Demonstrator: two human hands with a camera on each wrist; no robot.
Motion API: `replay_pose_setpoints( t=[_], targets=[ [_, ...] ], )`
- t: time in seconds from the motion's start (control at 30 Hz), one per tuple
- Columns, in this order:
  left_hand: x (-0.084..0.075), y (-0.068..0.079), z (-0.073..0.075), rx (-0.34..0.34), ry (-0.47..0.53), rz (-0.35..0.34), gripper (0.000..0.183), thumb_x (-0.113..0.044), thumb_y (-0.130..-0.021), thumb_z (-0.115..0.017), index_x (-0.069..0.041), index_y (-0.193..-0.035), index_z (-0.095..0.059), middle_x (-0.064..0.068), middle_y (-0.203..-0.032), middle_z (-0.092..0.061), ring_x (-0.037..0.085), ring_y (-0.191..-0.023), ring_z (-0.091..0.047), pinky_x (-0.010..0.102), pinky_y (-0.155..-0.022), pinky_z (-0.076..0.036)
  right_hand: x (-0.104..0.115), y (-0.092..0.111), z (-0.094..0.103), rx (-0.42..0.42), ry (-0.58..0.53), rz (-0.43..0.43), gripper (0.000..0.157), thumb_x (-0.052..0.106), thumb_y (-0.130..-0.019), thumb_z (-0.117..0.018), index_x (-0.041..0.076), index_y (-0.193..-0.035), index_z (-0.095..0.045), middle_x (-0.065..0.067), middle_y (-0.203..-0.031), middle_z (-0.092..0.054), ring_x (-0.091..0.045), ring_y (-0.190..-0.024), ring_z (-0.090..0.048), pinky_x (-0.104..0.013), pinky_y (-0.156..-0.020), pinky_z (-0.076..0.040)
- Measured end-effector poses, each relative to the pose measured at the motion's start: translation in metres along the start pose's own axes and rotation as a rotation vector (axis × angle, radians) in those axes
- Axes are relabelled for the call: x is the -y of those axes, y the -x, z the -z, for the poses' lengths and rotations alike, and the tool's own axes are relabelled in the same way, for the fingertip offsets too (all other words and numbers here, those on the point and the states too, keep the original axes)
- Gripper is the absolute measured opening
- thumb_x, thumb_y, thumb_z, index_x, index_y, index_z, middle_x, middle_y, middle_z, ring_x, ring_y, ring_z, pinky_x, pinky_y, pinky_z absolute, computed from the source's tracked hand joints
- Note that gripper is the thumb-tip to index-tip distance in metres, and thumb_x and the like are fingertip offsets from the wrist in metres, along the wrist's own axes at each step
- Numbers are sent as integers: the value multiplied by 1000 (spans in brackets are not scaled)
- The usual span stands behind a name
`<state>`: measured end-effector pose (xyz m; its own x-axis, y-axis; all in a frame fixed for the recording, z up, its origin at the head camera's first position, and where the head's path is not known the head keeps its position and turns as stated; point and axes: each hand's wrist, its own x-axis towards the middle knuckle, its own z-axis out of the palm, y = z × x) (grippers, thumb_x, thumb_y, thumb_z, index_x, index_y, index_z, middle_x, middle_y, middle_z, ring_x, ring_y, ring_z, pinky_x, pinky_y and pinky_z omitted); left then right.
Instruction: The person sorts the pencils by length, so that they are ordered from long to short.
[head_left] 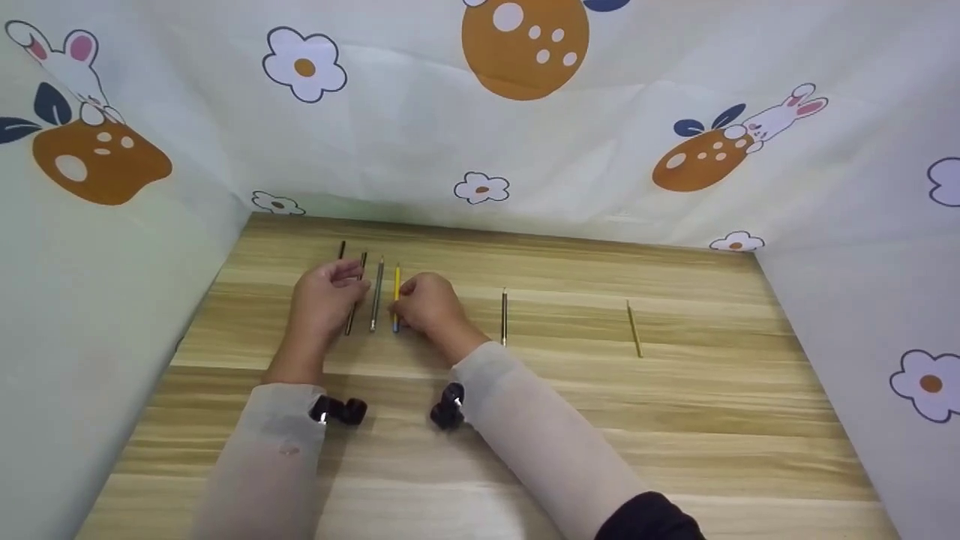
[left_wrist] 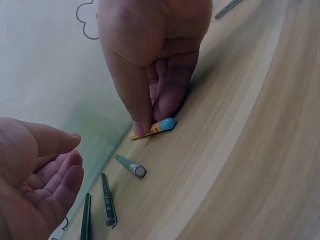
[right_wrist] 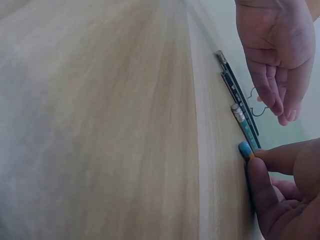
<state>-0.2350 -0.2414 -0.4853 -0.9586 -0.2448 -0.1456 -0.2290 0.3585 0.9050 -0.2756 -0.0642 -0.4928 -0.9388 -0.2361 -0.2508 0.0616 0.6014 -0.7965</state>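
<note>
My right hand (head_left: 431, 304) pinches a yellow pencil (head_left: 397, 281) with a blue end between thumb and fingertips, low on the wooden table. Left of it lies a grey-green pencil (head_left: 376, 296) with a pale banded end, roughly parallel. Two dark pencils, one (head_left: 364, 259) nearer and one (head_left: 343, 247) at the far left, lie partly hidden below my left hand (head_left: 326, 296). That hand hovers over them with fingers loosely bent and nothing between them, as the left wrist view shows. In the right wrist view the yellow pencil's blue end (right_wrist: 245, 149) sticks out beside my thumb.
A dark pencil (head_left: 504, 315) lies right of my right hand, partly behind the forearm. Farther right is a thin yellowish pencil (head_left: 634, 330). Patterned fabric walls (head_left: 390, 150) stand along the back and both sides of the table (head_left: 712, 420).
</note>
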Motion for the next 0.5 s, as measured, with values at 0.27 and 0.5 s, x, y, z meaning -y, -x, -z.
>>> replay_pose_setpoints(
  t=[0.27,0.5],
  targets=[
    [1,0,-1,-2,12,-14,52,-20,-100,-71,-5,-148,-61,13,-147,-68,30,-136,-65,43,-113,-55,-2,-1,-2,-14,-22,22,32,11,-89,-86,-1,-117,-77,-8,-89,-80,-9,-65,-70,-23,-61,-60],
    [-1,0,-2,-3,-11,2,53,-23,-100,-71,-7,-149,-61,11,-147,-69,27,-136,-65,42,-112,-56,-4,0,-2,-3,-35,10,32,12,-91,-85,0,-120,-77,-7,-89,-82,-10,-69,-74,-25,-64,-63]
  ],
)
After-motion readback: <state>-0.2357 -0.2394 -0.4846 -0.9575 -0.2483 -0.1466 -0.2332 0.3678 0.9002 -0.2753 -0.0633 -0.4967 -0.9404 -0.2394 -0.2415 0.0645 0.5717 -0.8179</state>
